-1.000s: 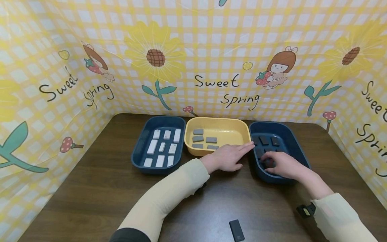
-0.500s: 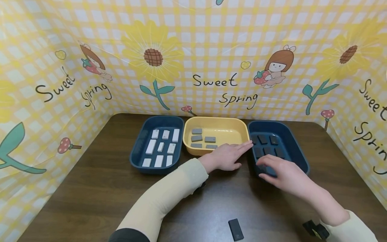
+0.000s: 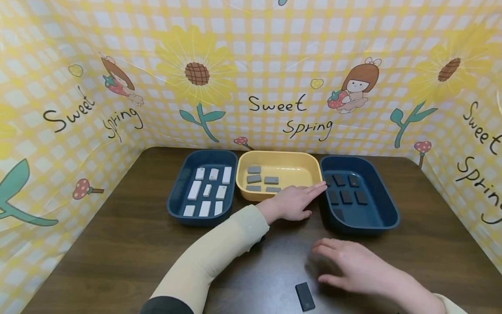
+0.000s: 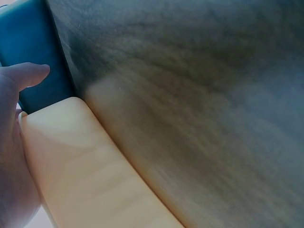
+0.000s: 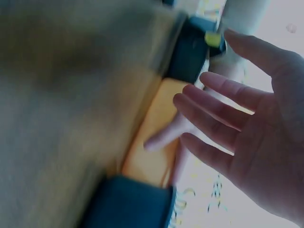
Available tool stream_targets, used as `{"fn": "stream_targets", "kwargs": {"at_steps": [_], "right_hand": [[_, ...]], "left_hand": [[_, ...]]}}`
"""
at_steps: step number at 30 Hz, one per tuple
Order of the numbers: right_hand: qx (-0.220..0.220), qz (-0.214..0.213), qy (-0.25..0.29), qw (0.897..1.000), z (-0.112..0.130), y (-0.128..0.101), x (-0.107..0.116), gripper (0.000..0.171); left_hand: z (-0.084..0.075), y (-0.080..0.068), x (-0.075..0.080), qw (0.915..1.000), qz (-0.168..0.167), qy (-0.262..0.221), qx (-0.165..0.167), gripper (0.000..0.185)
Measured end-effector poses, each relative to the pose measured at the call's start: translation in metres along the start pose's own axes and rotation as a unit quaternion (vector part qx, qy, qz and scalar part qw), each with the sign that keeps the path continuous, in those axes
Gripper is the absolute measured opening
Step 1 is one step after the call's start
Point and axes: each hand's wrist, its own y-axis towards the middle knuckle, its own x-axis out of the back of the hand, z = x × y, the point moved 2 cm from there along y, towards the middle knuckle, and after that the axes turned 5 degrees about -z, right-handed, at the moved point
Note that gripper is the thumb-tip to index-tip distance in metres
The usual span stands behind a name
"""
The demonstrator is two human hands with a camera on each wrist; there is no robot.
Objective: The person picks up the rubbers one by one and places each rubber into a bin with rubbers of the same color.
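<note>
My left hand (image 3: pixel 294 201) lies flat with straight fingers against the front right corner of the yellow tray (image 3: pixel 302 165), which holds several grey blocks (image 3: pixel 263 179). The left wrist view shows that hand's fingers (image 4: pixel 19 78) against the yellow tray (image 4: pixel 85 171). My right hand (image 3: pixel 345 264) hovers open over the table, fingers spread, holding nothing, just above and right of a loose black block (image 3: pixel 305 296). In the blurred right wrist view its fingers (image 5: pixel 223 118) are spread and empty. The right blue tray (image 3: pixel 386 209) holds several dark blocks (image 3: pixel 347 196).
The left blue tray (image 3: pixel 176 198) holds several white blocks (image 3: pixel 208 192). A yellow checked backdrop (image 3: pixel 251 65) walls the dark wooden table (image 3: pixel 117 244) on three sides. Bare table lies in front of the trays.
My right hand has left the right blue tray and drawn back toward me over the table, near the loose black block. The left hand has stayed at the yellow tray.
</note>
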Motion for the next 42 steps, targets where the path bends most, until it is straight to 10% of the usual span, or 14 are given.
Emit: {"fn": "stream_targets", "kwargs": {"at_steps": [9,42], "right_hand": [[0.017,0.108,0.043,0.993,0.017,0.006,-0.028,0.066],[0.082,0.124,0.050,0.988,0.023,0.017,-0.040,0.040]], "left_hand": [[0.000,0.000,0.000,1.0000,0.000,-0.009,-0.002,0.080],[0.001,0.001,-0.001,0.9999,0.000,-0.015,0.001,0.079]]}}
